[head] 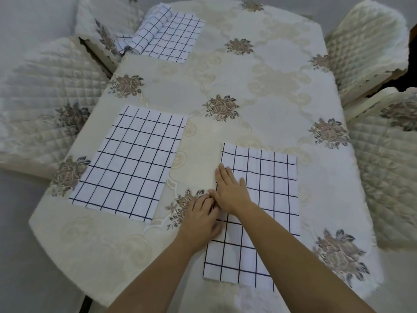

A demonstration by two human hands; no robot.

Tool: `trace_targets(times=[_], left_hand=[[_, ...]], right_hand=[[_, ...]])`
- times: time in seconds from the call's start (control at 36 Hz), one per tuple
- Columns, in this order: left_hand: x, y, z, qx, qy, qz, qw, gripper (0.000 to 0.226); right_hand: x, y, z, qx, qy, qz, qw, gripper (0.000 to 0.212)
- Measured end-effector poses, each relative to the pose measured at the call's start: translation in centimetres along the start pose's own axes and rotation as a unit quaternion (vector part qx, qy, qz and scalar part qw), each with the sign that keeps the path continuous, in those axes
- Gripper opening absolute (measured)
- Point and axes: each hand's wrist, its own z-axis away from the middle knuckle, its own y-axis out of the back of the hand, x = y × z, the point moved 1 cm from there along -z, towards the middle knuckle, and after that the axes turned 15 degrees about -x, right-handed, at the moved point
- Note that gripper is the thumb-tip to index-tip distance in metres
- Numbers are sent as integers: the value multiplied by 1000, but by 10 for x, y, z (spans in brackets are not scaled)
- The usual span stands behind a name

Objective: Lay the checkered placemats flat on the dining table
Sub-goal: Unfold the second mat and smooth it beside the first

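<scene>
Three white placemats with a dark grid lie on the dining table (259,91), which wears a cream floral cloth. The near placemat (270,195) is spread flat in front of me. My right hand (230,190) presses flat on its left part, fingers straight. My left hand (203,213) sits at its left edge with fingers bent against the cloth edge; whether it pinches the edge is unclear. A second placemat (130,163) lies flat to the left. A third placemat (167,37) lies at the far left corner with a rolled placemat (149,30) on its left side.
Quilted cream chair covers surround the table: two chairs (45,105) on the left, two chairs (370,41) on the right. The table's right half shows only the embroidered cloth. Grey floor lies around.
</scene>
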Motion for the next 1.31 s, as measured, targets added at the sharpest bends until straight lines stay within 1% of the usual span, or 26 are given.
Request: trace_targets(times=[0.06, 0.11, 0.17, 0.22, 0.31, 0.44, 0.64, 0.78, 1.0, 1.11, 1.22, 1.25, 1.31], left_hand=[[-1, 1, -2, 28, -6, 5, 1000, 35], [-1, -5, -4, 41, -2, 4, 999, 34], [0, -8, -3, 22, 7, 8, 1000, 39], [-1, -8, -4, -3, 19, 6, 1000, 48], [-2, -5, -6, -42, 38, -16, 998, 60], [-5, -6, -8, -54, 32, -35, 997, 67], [-5, -6, -9, -74, 42, -42, 996, 66], [-4, -6, -9, -72, 41, -37, 996, 67], [-4, -4, -9, -72, 41, -37, 996, 66], [-4, -5, -9, -74, 41, -35, 996, 66], [-4, -5, -9, -70, 41, -31, 996, 66], [-4, -5, -9, -71, 42, -30, 996, 66], [-4, -4, -9, -75, 45, -31, 996, 66]], right_hand=[[4, 4, -6, 3, -6, 23, 1000, 66], [7, 7, -12, 8, -15, 41, 999, 65], [9, 8, -16, 19, -22, 50, 998, 66], [10, 10, -23, 30, -27, 51, 998, 68], [11, 15, -30, 43, -30, 42, 998, 69], [15, 22, -41, 57, -29, 42, 997, 71], [23, 31, -53, 79, -35, 44, 995, 72], [33, 35, -60, 95, -45, 24, 994, 70], [95, 33, -46, 152, -117, -9, 981, 64], [119, 34, -34, 165, -154, -25, 974, 61], [103, 40, -31, 186, -178, -57, 965, 64], [91, 41, -33, 192, -166, -57, 966, 64], [59, 38, -37, 196, -107, -34, 974, 65]])
